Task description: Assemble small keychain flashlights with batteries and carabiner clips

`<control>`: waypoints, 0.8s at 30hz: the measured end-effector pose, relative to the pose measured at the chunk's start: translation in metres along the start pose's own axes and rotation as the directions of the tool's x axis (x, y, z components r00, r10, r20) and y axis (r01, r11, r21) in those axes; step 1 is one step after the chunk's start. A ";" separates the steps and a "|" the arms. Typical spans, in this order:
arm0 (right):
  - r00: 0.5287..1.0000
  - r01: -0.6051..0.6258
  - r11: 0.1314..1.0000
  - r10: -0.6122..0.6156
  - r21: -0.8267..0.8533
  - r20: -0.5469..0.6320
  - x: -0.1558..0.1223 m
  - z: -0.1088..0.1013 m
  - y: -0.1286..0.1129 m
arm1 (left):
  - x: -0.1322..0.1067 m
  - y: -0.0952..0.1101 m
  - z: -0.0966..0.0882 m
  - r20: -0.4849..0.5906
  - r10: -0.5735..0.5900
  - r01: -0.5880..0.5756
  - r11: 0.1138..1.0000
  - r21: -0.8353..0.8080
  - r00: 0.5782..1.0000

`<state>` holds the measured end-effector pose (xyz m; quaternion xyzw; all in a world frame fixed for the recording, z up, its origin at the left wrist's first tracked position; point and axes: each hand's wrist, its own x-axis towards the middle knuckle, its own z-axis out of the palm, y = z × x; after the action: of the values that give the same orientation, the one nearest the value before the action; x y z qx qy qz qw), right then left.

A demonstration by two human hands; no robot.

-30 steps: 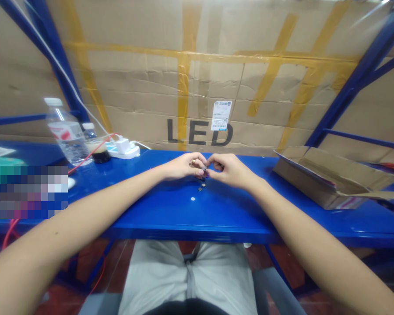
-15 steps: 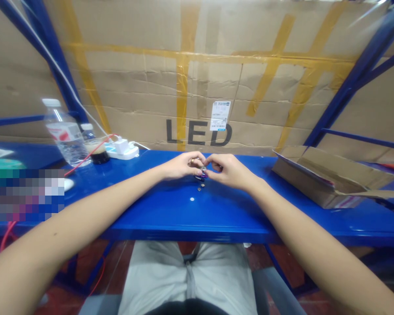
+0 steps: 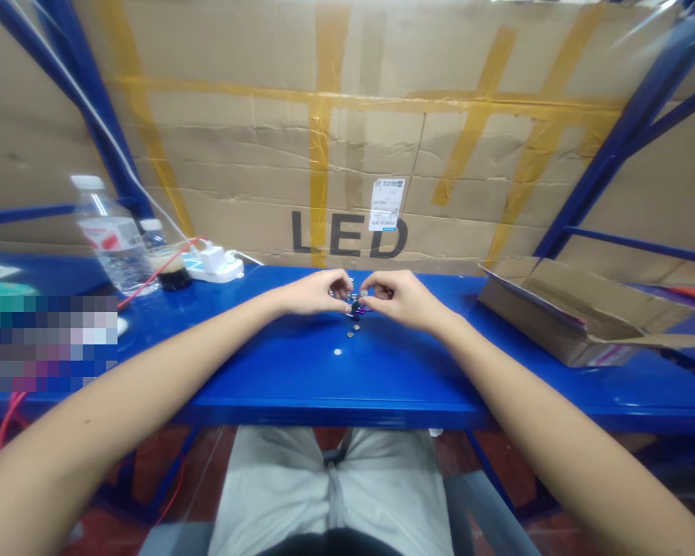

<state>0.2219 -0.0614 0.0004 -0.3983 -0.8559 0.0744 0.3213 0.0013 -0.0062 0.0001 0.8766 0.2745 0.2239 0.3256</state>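
Note:
My left hand (image 3: 320, 293) is curled above the middle of the blue table, thumb and fingers closed round something small that I cannot make out. Facing it, my right hand (image 3: 404, 300) pinches a small round coin-like piece (image 3: 364, 293) between thumb and index finger. In the gap between both hands is a cluster of small dark, silver and purple bits (image 3: 356, 309), partly hidden by the fingertips. Two small round coin-like discs (image 3: 353, 330) lie on the table just below, and a whiter disc (image 3: 337, 352) lies nearer to me.
An open cardboard box (image 3: 533, 316) stands at the right. At the left are a water bottle (image 3: 113, 239), a cup of dark liquid (image 3: 172, 274) and a white power strip (image 3: 217, 266) with cables. Large taped cardboard (image 3: 255, 170) rises behind the blue table (image 3: 324, 382).
My hands have drawn slightly apart at the fingertips. The coin-like piece now shows in my right fingers, and more of the small cluster is visible between the hands.

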 end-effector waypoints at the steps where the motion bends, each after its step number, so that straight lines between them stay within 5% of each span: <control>1: 0.997 -0.049 0.999 0.049 -0.002 0.053 0.000 -0.002 0.001 | -0.002 0.003 -0.003 0.038 -0.045 0.040 0.990 0.136 0.998; 6: 0.939 -0.188 0.982 0.190 -0.036 0.286 0.000 -0.008 0.005 | -0.006 0.010 -0.001 0.203 -0.075 0.007 0.947 0.320 0.976; 17: 0.927 -0.250 0.907 0.123 0.338 0.354 0.000 -0.003 0.021 | -0.001 0.002 0.022 0.206 0.125 -0.185 0.934 0.305 0.971; 20: 0.913 -0.295 0.879 0.144 0.375 0.382 0.000 -0.002 0.024 | -0.002 0.003 0.021 0.183 0.158 -0.213 0.917 0.338 0.970; 24: 0.903 -0.331 0.841 0.151 0.428 0.402 -0.001 0.001 0.026 | -0.004 0.009 0.020 0.014 0.358 -0.326 0.834 0.446 0.934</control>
<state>0.2381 -0.0448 -0.0108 -0.3908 -0.7947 0.3976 0.2400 0.0128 -0.0231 -0.0086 0.9537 0.1682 0.2409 0.0633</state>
